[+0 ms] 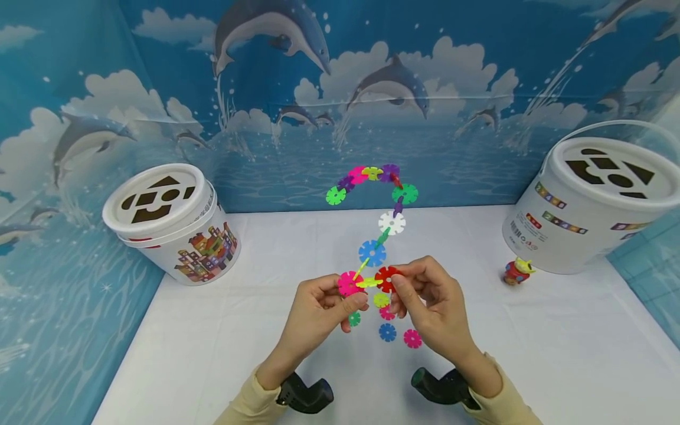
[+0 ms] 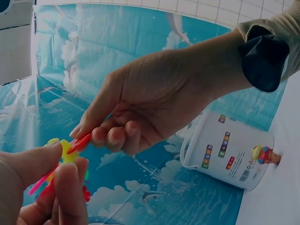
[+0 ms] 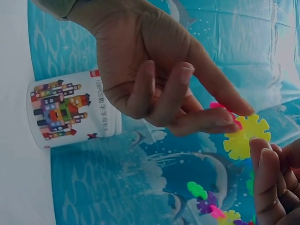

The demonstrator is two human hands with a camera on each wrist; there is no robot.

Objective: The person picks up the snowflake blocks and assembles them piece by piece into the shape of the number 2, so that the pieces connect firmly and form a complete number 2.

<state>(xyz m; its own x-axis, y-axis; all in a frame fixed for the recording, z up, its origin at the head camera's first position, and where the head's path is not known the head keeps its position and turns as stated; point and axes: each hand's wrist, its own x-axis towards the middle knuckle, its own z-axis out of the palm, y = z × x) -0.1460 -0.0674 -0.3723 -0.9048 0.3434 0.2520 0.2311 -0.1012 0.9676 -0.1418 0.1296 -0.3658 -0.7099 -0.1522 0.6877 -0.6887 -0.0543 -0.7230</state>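
Notched plastic snowflake discs form a curved chain, with a blue disc (image 1: 372,253) and a white disc (image 1: 392,223) leading up to a bright green end disc (image 1: 336,195). My left hand (image 1: 319,310) pinches a pink disc (image 1: 347,284) at the chain's near end. A yellow disc (image 3: 246,136) stands edge-on between this pink disc and a red disc (image 1: 386,278). Thumb and fingers of my right hand (image 1: 432,310) pinch the red disc, also visible edge-on in the left wrist view. Whether red and yellow are fully slotted together, I cannot tell.
Below the hands are a blue disc (image 1: 387,332), a pink disc (image 1: 412,338) and several others. White lidded buckets stand at left (image 1: 175,230) and right (image 1: 579,218). A small toy figure (image 1: 517,271) is by the right bucket. A dolphin-print backdrop (image 1: 265,153) rises behind the white table (image 1: 212,354).
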